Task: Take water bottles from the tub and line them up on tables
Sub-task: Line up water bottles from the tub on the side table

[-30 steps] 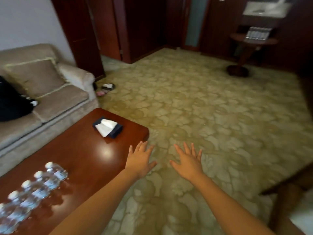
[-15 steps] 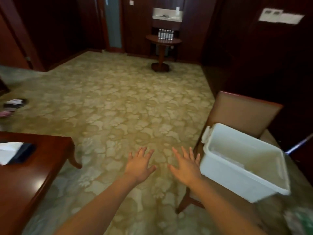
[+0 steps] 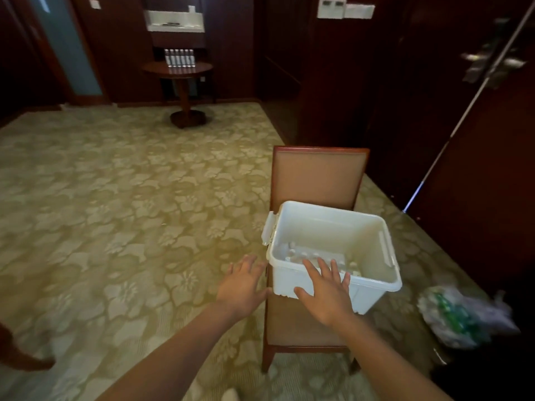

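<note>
I've swung round; white rectangular plastic tub (image 3: 372, 295) on tan padded wooden chair (image 3: 318, 175) now within reach | left hand (image 3: 241, 287), right hand (image 3: 324, 296): grip splayed flat, empty | small clear water bottles (image 3: 301, 254) remain inside; pick next

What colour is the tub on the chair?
White tub, clearest in the head view.

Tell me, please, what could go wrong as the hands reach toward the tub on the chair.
The tub overhangs the chair on its right side, so a push from the right hand could tip it off. The bag beside the chair could trip a step.
</note>
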Demonstrator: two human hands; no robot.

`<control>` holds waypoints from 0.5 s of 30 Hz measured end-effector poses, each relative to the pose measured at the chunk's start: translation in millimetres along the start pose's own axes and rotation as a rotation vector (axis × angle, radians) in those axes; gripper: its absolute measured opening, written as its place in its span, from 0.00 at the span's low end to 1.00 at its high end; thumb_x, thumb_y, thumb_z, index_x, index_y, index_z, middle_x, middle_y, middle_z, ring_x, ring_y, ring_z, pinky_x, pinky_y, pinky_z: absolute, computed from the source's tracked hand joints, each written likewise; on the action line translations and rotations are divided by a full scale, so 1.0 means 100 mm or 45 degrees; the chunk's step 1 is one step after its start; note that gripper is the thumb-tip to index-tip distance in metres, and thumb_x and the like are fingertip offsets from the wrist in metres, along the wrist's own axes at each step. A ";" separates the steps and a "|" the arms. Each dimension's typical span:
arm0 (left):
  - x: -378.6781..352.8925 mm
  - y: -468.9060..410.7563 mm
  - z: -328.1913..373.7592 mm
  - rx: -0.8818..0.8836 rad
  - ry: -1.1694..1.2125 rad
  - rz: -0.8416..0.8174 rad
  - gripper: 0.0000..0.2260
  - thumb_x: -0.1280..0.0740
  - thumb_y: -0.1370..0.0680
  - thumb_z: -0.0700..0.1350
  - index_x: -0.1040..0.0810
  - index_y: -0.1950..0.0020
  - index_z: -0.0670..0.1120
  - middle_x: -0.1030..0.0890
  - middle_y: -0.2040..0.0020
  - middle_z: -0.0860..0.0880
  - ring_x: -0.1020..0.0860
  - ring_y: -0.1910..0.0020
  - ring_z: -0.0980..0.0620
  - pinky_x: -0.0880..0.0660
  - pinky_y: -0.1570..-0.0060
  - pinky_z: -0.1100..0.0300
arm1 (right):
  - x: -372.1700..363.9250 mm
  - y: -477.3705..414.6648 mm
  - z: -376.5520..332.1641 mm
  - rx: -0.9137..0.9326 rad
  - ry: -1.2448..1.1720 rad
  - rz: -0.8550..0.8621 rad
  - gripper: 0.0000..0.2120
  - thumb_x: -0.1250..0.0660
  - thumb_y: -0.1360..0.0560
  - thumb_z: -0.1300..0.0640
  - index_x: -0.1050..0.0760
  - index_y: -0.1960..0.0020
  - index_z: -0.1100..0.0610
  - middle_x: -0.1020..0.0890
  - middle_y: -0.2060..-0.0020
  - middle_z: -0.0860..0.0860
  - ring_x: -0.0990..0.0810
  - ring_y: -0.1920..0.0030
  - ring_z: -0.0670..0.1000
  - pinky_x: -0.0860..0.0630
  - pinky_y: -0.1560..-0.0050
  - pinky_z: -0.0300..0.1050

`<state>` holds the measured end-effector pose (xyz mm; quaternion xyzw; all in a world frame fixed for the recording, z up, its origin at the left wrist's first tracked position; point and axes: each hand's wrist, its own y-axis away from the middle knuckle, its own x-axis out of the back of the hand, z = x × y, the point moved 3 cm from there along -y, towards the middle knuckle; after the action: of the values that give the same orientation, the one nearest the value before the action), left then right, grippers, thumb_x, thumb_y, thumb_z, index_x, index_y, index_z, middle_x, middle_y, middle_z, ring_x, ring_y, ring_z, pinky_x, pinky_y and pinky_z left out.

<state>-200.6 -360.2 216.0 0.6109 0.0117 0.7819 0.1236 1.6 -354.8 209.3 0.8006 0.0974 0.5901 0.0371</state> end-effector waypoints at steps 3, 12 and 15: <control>-0.07 -0.44 0.11 -0.073 -0.013 -0.038 0.31 0.42 0.20 0.62 0.47 0.21 0.55 0.47 0.20 0.49 0.49 0.21 0.47 0.49 0.23 0.47 | -0.01 -0.25 0.23 -0.088 -0.025 0.011 0.32 0.46 0.20 0.36 0.54 0.20 0.41 0.55 0.19 0.49 0.64 0.21 0.56 0.67 0.24 0.63; -0.17 -1.78 0.27 -0.288 0.049 -0.152 0.29 0.41 0.20 0.61 0.46 0.21 0.57 0.46 0.20 0.52 0.46 0.22 0.48 0.43 0.24 0.50 | -0.02 -1.12 0.65 -0.311 -0.072 -0.007 0.32 0.45 0.20 0.38 0.54 0.20 0.41 0.55 0.19 0.49 0.63 0.20 0.56 0.65 0.25 0.61; -0.22 -2.16 0.26 -0.327 0.055 -0.222 0.29 0.41 0.19 0.59 0.47 0.21 0.55 0.47 0.20 0.50 0.47 0.22 0.47 0.45 0.24 0.49 | -0.05 -1.38 0.74 -0.379 -0.088 -0.042 0.32 0.45 0.20 0.38 0.53 0.20 0.41 0.54 0.19 0.48 0.62 0.20 0.55 0.65 0.25 0.61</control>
<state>-132.4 -158.9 165.4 0.5698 -0.0327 0.7762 0.2679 55.6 -216.8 158.3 0.8044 0.0206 0.5694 0.1684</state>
